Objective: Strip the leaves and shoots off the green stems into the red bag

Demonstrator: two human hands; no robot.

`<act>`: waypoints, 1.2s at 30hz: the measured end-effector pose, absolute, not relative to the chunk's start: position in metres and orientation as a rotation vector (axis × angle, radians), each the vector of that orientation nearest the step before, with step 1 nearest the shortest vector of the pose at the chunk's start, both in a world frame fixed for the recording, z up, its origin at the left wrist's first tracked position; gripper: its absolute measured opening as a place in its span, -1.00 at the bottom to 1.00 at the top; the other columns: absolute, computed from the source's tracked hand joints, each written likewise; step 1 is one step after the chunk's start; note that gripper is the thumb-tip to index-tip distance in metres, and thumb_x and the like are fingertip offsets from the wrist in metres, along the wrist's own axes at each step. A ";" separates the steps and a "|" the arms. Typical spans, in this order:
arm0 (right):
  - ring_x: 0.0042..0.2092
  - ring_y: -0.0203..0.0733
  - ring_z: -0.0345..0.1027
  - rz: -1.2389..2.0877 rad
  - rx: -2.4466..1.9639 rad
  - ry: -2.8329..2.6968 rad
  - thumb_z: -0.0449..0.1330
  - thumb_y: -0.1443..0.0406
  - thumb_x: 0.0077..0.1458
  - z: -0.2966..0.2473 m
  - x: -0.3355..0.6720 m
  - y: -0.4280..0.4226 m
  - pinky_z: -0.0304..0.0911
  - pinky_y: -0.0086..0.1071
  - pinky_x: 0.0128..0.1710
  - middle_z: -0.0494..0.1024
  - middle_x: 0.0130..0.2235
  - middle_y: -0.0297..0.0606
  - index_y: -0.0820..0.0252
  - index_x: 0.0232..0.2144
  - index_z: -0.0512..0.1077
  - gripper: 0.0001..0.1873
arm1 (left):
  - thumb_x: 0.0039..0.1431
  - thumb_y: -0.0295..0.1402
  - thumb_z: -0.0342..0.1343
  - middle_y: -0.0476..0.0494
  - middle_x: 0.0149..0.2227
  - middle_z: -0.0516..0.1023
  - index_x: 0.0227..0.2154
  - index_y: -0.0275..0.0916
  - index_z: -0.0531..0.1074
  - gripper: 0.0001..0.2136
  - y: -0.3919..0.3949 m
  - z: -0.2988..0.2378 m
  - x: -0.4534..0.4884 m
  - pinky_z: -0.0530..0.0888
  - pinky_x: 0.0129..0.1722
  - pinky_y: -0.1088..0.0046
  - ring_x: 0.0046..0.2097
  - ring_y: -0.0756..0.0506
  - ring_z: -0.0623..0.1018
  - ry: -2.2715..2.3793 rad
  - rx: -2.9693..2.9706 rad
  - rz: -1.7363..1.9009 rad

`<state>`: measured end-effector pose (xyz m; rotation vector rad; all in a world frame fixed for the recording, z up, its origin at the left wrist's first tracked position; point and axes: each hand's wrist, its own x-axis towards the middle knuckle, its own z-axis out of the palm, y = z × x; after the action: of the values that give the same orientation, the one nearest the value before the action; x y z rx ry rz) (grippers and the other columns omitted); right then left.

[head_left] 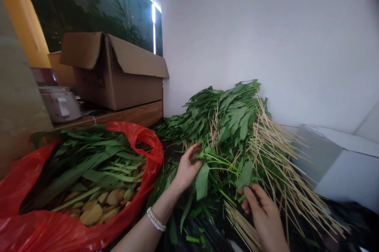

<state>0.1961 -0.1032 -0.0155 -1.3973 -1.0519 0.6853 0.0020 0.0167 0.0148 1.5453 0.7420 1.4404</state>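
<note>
My left hand (pixel 188 166), with a white beaded bracelet (pixel 156 219) on its wrist, has its fingers curled at the leafy end of a small bunch of leafy greens (pixel 220 161). My right hand (pixel 262 210) pinches the greens lower down, thumb and forefinger closed by a broad leaf. Loose greens and cut stem pieces lie beneath both hands. Behind them rises a heap of leaves threaded on skewers (pixel 237 113), the bare wooden ends (pixel 284 153) fanning out to the right. More bare skewers (pixel 241 224) lie just left of my right hand.
At the left, an open red plastic bag (pixel 152 153) holds long green leaves and pale round slices (pixel 93 212). A cardboard box (pixel 130 86) and a whitish pot (pixel 62 104) stand on a wooden ledge. A white box (pixel 349 165) is at the right against the wall.
</note>
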 end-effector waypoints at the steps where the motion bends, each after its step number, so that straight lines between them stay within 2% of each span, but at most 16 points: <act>1: -0.50 -0.26 0.20 0.690 -1.394 -1.046 0.14 -0.09 0.04 -0.016 0.197 -0.103 0.16 -0.42 -0.48 0.36 -0.60 -0.41 0.15 -0.39 0.39 -0.57 | -0.02 -0.55 0.12 -0.25 -0.04 0.53 0.04 -0.27 0.35 -0.52 0.017 0.014 0.002 0.50 -0.09 0.36 -0.10 -0.11 0.57 0.723 1.539 1.459; 5: -0.53 -0.29 0.17 0.707 -1.392 -1.031 0.15 -0.08 0.04 -0.020 0.199 -0.101 0.11 -0.42 -0.52 0.37 -0.58 -0.41 0.18 -0.34 0.41 -0.57 | 0.05 -0.52 0.04 -0.22 -0.11 0.57 -0.12 -0.29 0.48 -0.69 0.022 0.012 -0.003 0.45 0.01 0.27 -0.06 -0.13 0.54 0.854 1.554 1.622; 9: -0.61 -0.34 0.11 0.717 -1.403 -0.954 0.21 -0.06 -0.03 -0.022 0.198 -0.101 -0.01 -0.45 -0.64 0.46 -0.51 -0.39 0.18 -0.14 0.41 -0.48 | 0.13 -0.46 0.01 -0.19 -0.19 0.57 -0.23 -0.28 0.53 -0.78 0.028 0.010 -0.010 0.42 0.00 0.24 -0.10 -0.13 0.54 1.054 1.595 1.818; 11: -0.62 -0.33 0.13 0.706 -1.398 -0.947 0.23 -0.04 -0.06 -0.021 0.196 -0.101 -0.02 -0.45 -0.66 0.45 -0.54 -0.40 0.18 -0.09 0.41 -0.43 | 0.14 -0.43 0.03 -0.20 -0.16 0.55 -0.22 -0.27 0.52 -0.79 0.031 0.009 -0.011 0.43 0.00 0.27 -0.09 -0.12 0.53 1.043 1.572 1.889; 15: -0.62 -0.31 0.16 0.726 -1.412 -0.978 0.22 -0.03 -0.07 -0.018 0.196 -0.101 0.00 -0.44 -0.66 0.45 -0.56 -0.39 0.19 -0.10 0.44 -0.43 | 0.18 -0.41 0.01 -0.23 -0.05 0.50 -0.08 -0.27 0.44 -0.74 0.030 0.011 -0.013 0.43 0.02 0.29 -0.02 -0.12 0.52 0.945 1.512 1.908; 18: -0.60 -0.30 0.19 0.733 -1.432 -0.959 0.24 -0.03 -0.10 -0.017 0.196 -0.101 0.02 -0.44 -0.65 0.46 -0.54 -0.36 0.22 -0.11 0.46 -0.42 | 0.19 -0.47 -0.03 -0.21 0.11 0.37 -0.03 -0.19 0.43 -0.69 0.024 0.017 -0.017 0.36 0.12 0.22 0.12 -0.15 0.40 1.070 1.590 1.963; 20: -0.59 -0.30 0.20 0.742 -1.433 -0.939 0.25 -0.03 -0.12 -0.016 0.196 -0.101 0.05 -0.44 -0.65 0.46 -0.54 -0.36 0.22 -0.12 0.47 -0.42 | 0.21 -0.47 -0.02 -0.16 0.16 0.31 -0.06 -0.13 0.48 -0.71 0.019 0.021 -0.019 0.28 0.17 0.17 0.19 -0.17 0.32 1.201 1.733 2.001; 25: -0.58 -0.30 0.21 0.746 -1.428 -0.948 0.24 -0.03 -0.10 -0.015 0.194 -0.102 0.09 -0.44 -0.64 0.47 -0.53 -0.37 0.20 -0.09 0.46 -0.42 | 0.25 -0.41 0.07 -0.08 -0.06 0.54 -0.15 -0.05 0.54 -0.80 0.012 0.020 -0.014 0.29 0.09 0.14 0.09 -0.16 0.39 1.126 2.367 1.774; 29: -0.54 -0.23 0.30 0.690 -1.455 -0.996 0.22 -0.04 -0.07 -0.015 0.194 -0.102 0.16 -0.40 -0.60 0.50 -0.51 -0.33 0.20 -0.08 0.48 -0.42 | 0.24 -0.38 0.11 -0.05 -0.11 0.60 -0.15 -0.04 0.54 -0.82 0.012 0.014 -0.008 0.27 0.03 0.14 0.06 -0.18 0.42 1.047 2.601 1.618; 33: -0.38 -0.14 0.42 0.624 -1.473 -1.070 0.19 -0.04 -0.04 -0.016 0.193 -0.103 0.29 -0.36 -0.40 0.54 -0.46 -0.30 0.22 -0.09 0.49 -0.43 | 0.23 -0.36 0.13 -0.04 -0.15 0.62 -0.16 -0.07 0.54 -0.83 0.011 0.014 -0.008 0.27 0.00 0.17 0.03 -0.16 0.43 1.033 2.640 1.523; 36: -0.28 -0.11 0.45 0.603 -1.489 -1.098 0.15 -0.04 0.01 -0.020 0.194 -0.102 0.30 -0.35 -0.29 0.56 -0.41 -0.28 0.24 -0.04 0.45 -0.41 | 0.22 -0.34 0.14 -0.03 -0.20 0.62 -0.18 -0.09 0.55 -0.85 0.010 0.015 -0.008 0.25 -0.01 0.19 0.01 -0.16 0.44 0.971 2.703 1.452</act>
<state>0.1943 -0.1022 -0.0201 -1.4893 -1.0981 0.6025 -0.0083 0.0100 0.0150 2.7027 0.9705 1.4520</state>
